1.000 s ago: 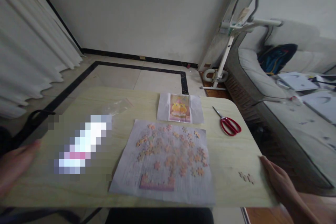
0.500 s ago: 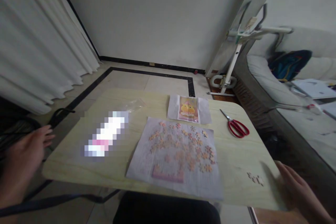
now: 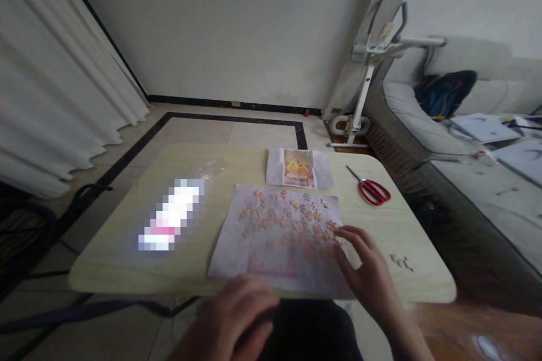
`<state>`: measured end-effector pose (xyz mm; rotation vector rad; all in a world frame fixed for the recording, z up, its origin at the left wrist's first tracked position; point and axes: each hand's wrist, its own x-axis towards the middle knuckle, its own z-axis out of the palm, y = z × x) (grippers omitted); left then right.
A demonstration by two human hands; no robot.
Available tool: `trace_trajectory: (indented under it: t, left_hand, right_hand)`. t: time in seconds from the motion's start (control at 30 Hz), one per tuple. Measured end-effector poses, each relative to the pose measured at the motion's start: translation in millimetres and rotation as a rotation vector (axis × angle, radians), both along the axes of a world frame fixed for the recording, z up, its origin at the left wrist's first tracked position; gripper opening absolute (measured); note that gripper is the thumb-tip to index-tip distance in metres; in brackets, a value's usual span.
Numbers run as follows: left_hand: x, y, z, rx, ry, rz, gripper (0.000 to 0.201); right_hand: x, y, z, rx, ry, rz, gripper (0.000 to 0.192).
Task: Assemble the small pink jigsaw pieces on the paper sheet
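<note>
Right hand [image 3: 367, 271], fingers spread and gripping nothing, rests on the white paper sheet [image 3: 237, 237] strewn with small pink-and-orange jigsaw pieces [image 3: 292, 217] lying just beyond and left of its fingertips; left hand [image 3: 237, 316], loosely curled, hovers farther back.
</note>
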<state>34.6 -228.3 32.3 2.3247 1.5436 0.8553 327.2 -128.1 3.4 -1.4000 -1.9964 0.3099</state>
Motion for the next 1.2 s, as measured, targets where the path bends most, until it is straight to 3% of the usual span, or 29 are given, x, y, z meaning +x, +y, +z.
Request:
trace_trajectory:
  t: [0.03,0.13,0.3,0.47,0.6,0.83,0.97,1.2]
  left_hand:
    - [0,9,-5.2,0.000,0.005,-0.028,0.027]
    - [-3,28,-25.4,0.051,0.038,0.070,0.031]
    - [-9,28,-50.3,0.063,0.110,0.093,0.031]
    - [-11,27,-48.6,0.059,0.132,0.088,0.029]
    - [-12,43,-40.7,0.089,0.076,0.097,0.025]
    - [-5,77,-43.0,0.146,0.066,0.126,0.029]
    - [-6,74,-47.3,0.150,0.033,0.078,0.026]
    - [-8,71,-55.1,0.151,-0.014,0.053,0.024]
  right_hand:
    - [-6,-3,-3.0,-0.004,-0.013,0.030,0.021]
    - [-14,-13,-10.3,-0.042,-0.056,0.079,0.024]
    - [-21,-19,-12.4,-0.111,-0.092,0.142,0.021]
    - [-24,-17,-10.4,-0.148,-0.110,0.151,0.019]
    - [-18,-13,-10.5,-0.110,-0.092,0.161,0.022]
    - [2,19,-13.0,0.006,-0.092,-0.049,0.017]
    - [14,31,-13.0,-0.019,-0.133,-0.131,0.019]
    - [13,33,-16.8,-0.055,-0.213,-0.130,0.026]
